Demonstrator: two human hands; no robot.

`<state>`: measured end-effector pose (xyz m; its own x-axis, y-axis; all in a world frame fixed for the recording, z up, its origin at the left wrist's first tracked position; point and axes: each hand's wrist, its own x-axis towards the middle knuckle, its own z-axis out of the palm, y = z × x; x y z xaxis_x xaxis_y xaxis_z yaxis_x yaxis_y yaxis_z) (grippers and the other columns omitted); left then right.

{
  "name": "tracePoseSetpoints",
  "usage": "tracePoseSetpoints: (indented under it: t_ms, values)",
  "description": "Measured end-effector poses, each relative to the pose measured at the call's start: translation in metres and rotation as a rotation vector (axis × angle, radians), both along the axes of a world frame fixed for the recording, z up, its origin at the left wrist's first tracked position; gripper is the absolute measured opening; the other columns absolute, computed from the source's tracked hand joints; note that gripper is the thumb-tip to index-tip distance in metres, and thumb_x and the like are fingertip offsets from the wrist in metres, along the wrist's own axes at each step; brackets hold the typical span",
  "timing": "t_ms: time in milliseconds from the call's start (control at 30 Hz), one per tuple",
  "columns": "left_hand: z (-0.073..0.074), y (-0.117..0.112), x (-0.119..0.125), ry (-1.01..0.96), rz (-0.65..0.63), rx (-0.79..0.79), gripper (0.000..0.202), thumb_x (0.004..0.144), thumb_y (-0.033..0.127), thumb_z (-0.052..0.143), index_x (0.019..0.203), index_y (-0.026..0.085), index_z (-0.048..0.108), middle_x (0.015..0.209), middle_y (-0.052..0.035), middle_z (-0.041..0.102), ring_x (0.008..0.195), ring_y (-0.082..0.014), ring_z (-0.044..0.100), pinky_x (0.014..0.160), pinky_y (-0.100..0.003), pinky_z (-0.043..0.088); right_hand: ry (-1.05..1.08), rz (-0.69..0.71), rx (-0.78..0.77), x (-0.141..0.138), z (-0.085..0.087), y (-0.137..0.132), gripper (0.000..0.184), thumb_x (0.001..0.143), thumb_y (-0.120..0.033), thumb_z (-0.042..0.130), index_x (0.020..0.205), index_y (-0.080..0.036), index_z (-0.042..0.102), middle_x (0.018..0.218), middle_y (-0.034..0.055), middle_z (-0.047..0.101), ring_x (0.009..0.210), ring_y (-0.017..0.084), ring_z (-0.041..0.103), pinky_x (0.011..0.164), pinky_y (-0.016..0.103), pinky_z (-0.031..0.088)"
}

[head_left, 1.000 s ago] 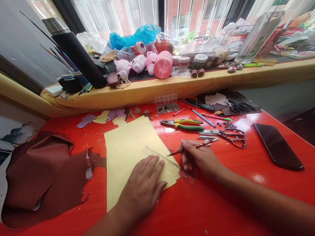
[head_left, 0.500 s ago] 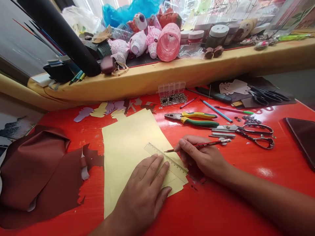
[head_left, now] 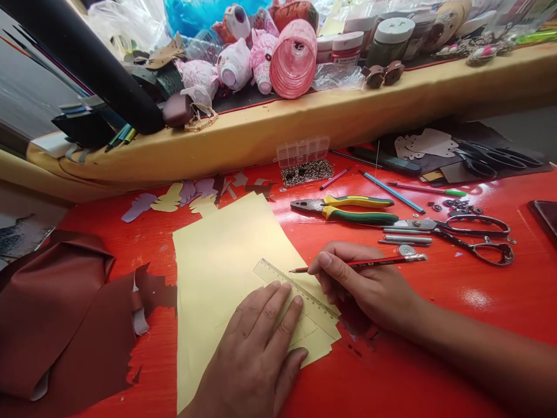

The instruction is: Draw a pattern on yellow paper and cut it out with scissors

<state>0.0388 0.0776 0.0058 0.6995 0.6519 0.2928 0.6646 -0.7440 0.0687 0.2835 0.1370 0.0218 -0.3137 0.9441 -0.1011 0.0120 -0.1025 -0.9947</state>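
A small stack of pale yellow paper [head_left: 221,249] lies on the red table, with thin pencil lines drawn on the top sheet. Across its right part a clear ruler [head_left: 272,271] slants down to the right. My left hand [head_left: 261,342] rests flat over the ruler and paper, fingers stretched out and pressing on the ruler's lower side. Just beyond the ruler's upper edge, my right hand [head_left: 352,278] grips a dark red pencil [head_left: 387,261] between thumb and fingers. The pencil's tip points left, close above the paper; whether it touches I cannot tell.
Brown leather [head_left: 52,313] is heaped on the left. Right of the paper lie pliers [head_left: 348,209], metal scissors [head_left: 461,229] and several pens. A divided box of metal rings [head_left: 307,171] stands behind. Jars and pink pig figures [head_left: 235,64] line the ledge.
The view has shifted closer, so things sit slightly wider apart. The ruler and left hand hold their place on the paper. The pencil lies a little flatter, its tip slightly farther from the ruler's edge.
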Motion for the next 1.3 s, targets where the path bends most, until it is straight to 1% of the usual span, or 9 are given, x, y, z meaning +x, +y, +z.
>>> tracePoseSetpoints:
  t_ms: [67, 267, 667, 833, 967, 1067, 1300]
  values:
    - [0.0003, 0.0005, 0.0007, 0.001, 0.001, -0.004, 0.047, 0.108, 0.028, 0.053, 0.151, 0.011, 0.060, 0.158, -0.0129, 0.060, 0.148, -0.0300, 0.050, 0.120, -0.043, 0.044, 0.012, 0.013, 0.002, 0.0001, 0.0003, 0.0005, 0.051, 0.103, -0.066, 0.064, 0.083, -0.019, 0.072, 0.068, 0.0003, 0.064, 0.054, 0.013, 0.059, 0.048, 0.023, 0.048]
    - [0.0015, 0.0007, 0.0013, -0.006, -0.004, -0.002, 0.046, 0.107, 0.028, 0.053, 0.150, 0.011, 0.061, 0.157, -0.0139, 0.060, 0.148, -0.0306, 0.050, 0.120, -0.043, 0.044, 0.079, 0.016, -0.033, 0.0005, -0.0018, -0.0001, 0.044, 0.104, -0.059, 0.066, 0.091, -0.019, 0.075, 0.072, 0.0005, 0.065, 0.057, 0.013, 0.060, 0.049, 0.023, 0.049]
    - [0.0015, 0.0000, 0.0010, -0.003, 0.002, 0.005, 0.047, 0.107, 0.027, 0.054, 0.151, 0.011, 0.060, 0.157, -0.0137, 0.061, 0.147, -0.0306, 0.052, 0.118, -0.044, 0.047, 0.056, 0.013, -0.030, -0.0008, -0.0021, -0.0015, 0.046, 0.103, -0.063, 0.064, 0.091, -0.020, 0.076, 0.069, 0.0009, 0.065, 0.055, 0.014, 0.059, 0.046, 0.023, 0.047]
    - [0.0017, -0.0002, 0.0004, -0.006, 0.005, -0.003, 0.048, 0.106, 0.027, 0.055, 0.151, 0.012, 0.059, 0.157, -0.0137, 0.060, 0.147, -0.0306, 0.052, 0.119, -0.044, 0.047, 0.030, 0.014, -0.010, -0.0019, 0.0001, -0.0009, 0.049, 0.102, -0.066, 0.064, 0.088, -0.021, 0.075, 0.069, 0.0013, 0.065, 0.056, 0.014, 0.059, 0.047, 0.024, 0.048]
    - [0.0020, 0.0002, 0.0002, -0.011, 0.003, -0.001, 0.047, 0.106, 0.027, 0.055, 0.151, 0.012, 0.060, 0.157, -0.0131, 0.061, 0.147, -0.0301, 0.052, 0.120, -0.043, 0.045, 0.006, 0.011, -0.002, -0.0026, 0.0027, -0.0009, 0.050, 0.102, -0.067, 0.063, 0.083, -0.022, 0.073, 0.066, 0.0010, 0.064, 0.055, 0.015, 0.059, 0.047, 0.025, 0.047]
    - [0.0018, 0.0005, 0.0004, -0.010, 0.002, -0.005, 0.047, 0.106, 0.027, 0.054, 0.150, 0.012, 0.060, 0.157, -0.0130, 0.061, 0.147, -0.0302, 0.052, 0.120, -0.043, 0.045, -0.008, 0.006, 0.005, -0.0023, 0.0029, -0.0010, 0.050, 0.102, -0.066, 0.063, 0.080, -0.022, 0.072, 0.066, 0.0013, 0.064, 0.058, 0.016, 0.061, 0.049, 0.025, 0.049]
    - [0.0020, 0.0005, 0.0001, 0.000, 0.006, -0.012, 0.047, 0.106, 0.028, 0.054, 0.150, 0.013, 0.061, 0.156, -0.0137, 0.062, 0.146, -0.0305, 0.054, 0.119, -0.044, 0.049, -0.014, 0.037, 0.012, -0.0007, -0.0021, -0.0009, 0.049, 0.103, -0.066, 0.062, 0.088, -0.020, 0.075, 0.072, 0.0025, 0.066, 0.057, 0.015, 0.061, 0.050, 0.025, 0.050]
